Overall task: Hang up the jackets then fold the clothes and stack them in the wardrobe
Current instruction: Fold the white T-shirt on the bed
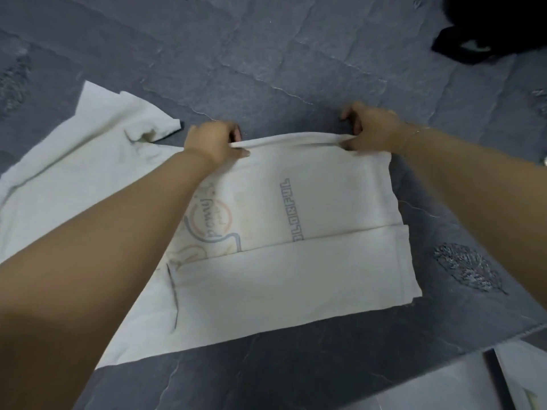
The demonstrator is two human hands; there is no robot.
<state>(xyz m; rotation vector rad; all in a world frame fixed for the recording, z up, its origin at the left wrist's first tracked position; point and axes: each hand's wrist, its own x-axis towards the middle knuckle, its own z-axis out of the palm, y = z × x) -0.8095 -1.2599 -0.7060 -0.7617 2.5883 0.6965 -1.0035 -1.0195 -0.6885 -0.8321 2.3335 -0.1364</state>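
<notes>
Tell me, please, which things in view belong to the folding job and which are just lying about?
Part of the job:
- white printed cotton T-shirt, half folded
- left hand and right hand, both pinching its far edge

Lying about:
- black garment, far right
- grey-blue bedspread underneath
- white sheets, near right corner

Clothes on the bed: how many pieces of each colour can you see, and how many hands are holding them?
White shirts: 1, the white shirt spread on the grey bedspread.
Black garments: 1, the black garment at the far right edge.
Hands: 2, the left hand and the right hand, both pinching the shirt's far edge.
Total: 2 garments, 2 hands.
</notes>
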